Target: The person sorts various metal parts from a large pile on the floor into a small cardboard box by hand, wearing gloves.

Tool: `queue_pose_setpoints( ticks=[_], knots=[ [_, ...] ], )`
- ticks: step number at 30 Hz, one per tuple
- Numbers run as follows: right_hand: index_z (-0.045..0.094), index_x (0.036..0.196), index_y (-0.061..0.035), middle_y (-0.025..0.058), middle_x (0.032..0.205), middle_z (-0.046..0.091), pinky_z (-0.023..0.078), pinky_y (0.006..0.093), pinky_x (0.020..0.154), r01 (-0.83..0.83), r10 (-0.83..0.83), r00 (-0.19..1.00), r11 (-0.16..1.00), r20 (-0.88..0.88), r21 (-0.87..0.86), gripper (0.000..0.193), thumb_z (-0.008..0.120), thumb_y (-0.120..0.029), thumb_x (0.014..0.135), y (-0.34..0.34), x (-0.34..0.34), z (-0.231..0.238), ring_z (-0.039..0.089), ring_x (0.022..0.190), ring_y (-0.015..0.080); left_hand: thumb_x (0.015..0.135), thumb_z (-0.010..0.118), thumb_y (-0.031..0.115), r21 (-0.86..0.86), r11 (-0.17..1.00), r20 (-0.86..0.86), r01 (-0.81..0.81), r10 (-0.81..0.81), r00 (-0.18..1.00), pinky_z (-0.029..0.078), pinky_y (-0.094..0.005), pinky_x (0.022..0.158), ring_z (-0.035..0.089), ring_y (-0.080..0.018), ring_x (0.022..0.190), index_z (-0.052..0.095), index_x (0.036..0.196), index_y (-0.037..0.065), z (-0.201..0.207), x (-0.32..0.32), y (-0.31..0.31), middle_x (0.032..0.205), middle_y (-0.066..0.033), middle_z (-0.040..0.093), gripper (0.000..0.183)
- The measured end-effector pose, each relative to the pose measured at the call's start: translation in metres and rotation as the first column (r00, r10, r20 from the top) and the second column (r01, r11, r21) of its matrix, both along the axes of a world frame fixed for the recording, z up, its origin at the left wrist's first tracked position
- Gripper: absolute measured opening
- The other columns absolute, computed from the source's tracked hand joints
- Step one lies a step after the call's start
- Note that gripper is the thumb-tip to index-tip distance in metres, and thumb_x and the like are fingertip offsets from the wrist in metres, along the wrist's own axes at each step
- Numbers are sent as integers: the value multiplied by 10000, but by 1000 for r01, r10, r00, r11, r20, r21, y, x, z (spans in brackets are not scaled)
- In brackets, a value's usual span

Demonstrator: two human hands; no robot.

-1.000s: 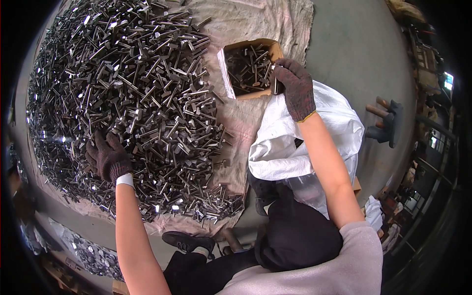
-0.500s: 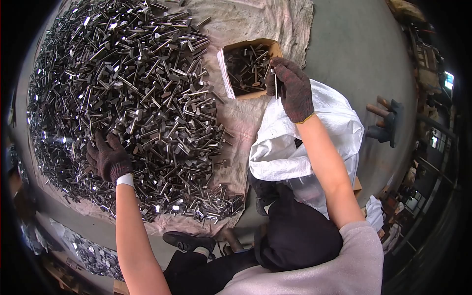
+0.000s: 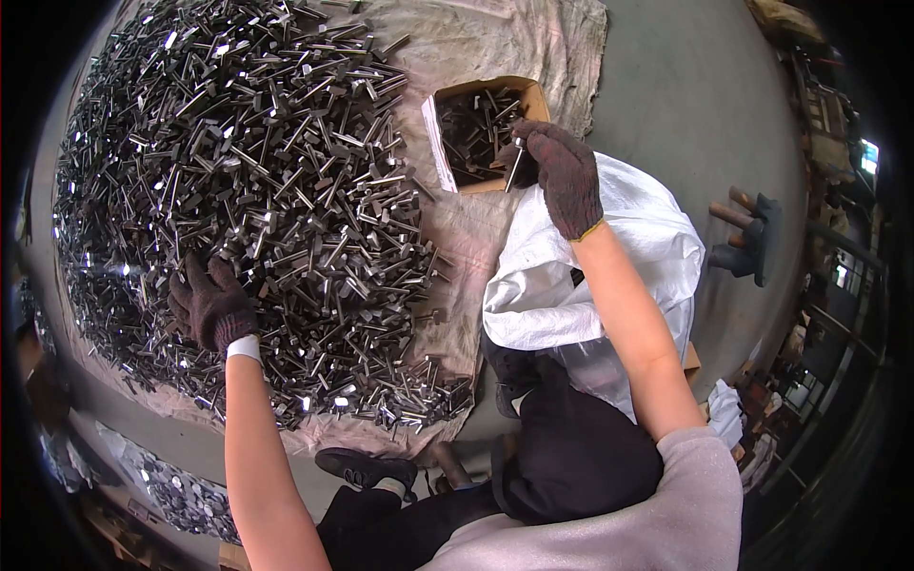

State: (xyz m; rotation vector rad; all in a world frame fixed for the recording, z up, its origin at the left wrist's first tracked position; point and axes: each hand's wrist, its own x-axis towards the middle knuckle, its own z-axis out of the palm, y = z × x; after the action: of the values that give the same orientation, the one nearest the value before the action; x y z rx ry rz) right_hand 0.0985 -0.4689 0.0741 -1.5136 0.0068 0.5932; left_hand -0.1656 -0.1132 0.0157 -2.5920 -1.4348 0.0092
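My right hand, in a dark knitted glove, pinches a shiny metal T-head bolt by its shank, tilted, head upward. It is over the near right corner of a cardboard box with several dark bolts inside. Gloved as well, my left hand lies on the near left part of a large heap of metal bolts. Its fingers are apart and touch the heap; the palm side is hidden.
Under the heap and box spreads a stained cloth. A white woven sack stands right of the box, below my right forearm. Farther right is a dark stand with wooden legs. Flat metal pieces lie at the lower left.
My right hand has shifted slightly left and toward me, and the bolt in it has turned from near upright to slanted. The left hand has barely moved.
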Motion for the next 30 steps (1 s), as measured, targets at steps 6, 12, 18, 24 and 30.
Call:
queue_pose_setpoints(
  ticks=[6, 12, 18, 24, 30],
  knots=[
    [657, 1100, 23, 118, 894, 706, 559, 291, 651, 47, -68, 991, 982, -111, -181, 315, 569, -219, 919, 9, 22, 2, 697, 744, 188, 942, 483, 513, -5, 1000, 13, -2, 2, 1000, 334, -519, 1086, 385, -375, 1336, 564, 1345, 217, 2, 1, 0, 1438, -181, 439, 506],
    [650, 1203, -55, 68, 1013, 701, 541, 279, 668, 122, -117, 992, 977, 38, -176, 422, 635, -350, 902, 14, 27, -10, 682, 778, 168, 942, 488, 505, 8, 1000, 2, 12, -12, 1000, 340, -513, 1083, 398, -379, 1324, 563, 1346, 215, 2, 1, -1, 1431, -192, 445, 503],
    [650, 1166, -125, 133, 1104, 667, 526, 429, 834, 18, 635, 736, 327, 234, -945, 363, 635, -313, 856, 7, 23, -19, 663, 983, 294, 943, 491, 501, 16, 1000, 4, 25, -25, 1000, 337, -516, 1083, 400, -382, 1319, 559, 1349, 213, 0, -4, 2, 1423, -195, 450, 503],
    [631, 1174, -167, 137, 1094, 646, 498, 449, 891, 15, 761, 648, 25, 29, -1000, 373, 623, -313, 830, 28, 31, -32, 622, 1046, 353, 943, 492, 506, 2, 1000, 17, 31, -31, 999, 332, -525, 1083, 382, -378, 1331, 555, 1351, 213, -2, -1, 1, 1430, -184, 440, 507],
    [674, 1096, -147, 116, 1041, 683, 507, 430, 860, 2, 706, 699, 154, 112, -988, 324, 615, -324, 830, 24, 38, -35, 641, 1005, 325, 939, 496, 512, -1, 1000, 44, 18, -18, 999, 329, -523, 1088, 380, -374, 1334, 556, 1349, 213, -3, -1, 3, 1433, -179, 438, 511]
  ],
)
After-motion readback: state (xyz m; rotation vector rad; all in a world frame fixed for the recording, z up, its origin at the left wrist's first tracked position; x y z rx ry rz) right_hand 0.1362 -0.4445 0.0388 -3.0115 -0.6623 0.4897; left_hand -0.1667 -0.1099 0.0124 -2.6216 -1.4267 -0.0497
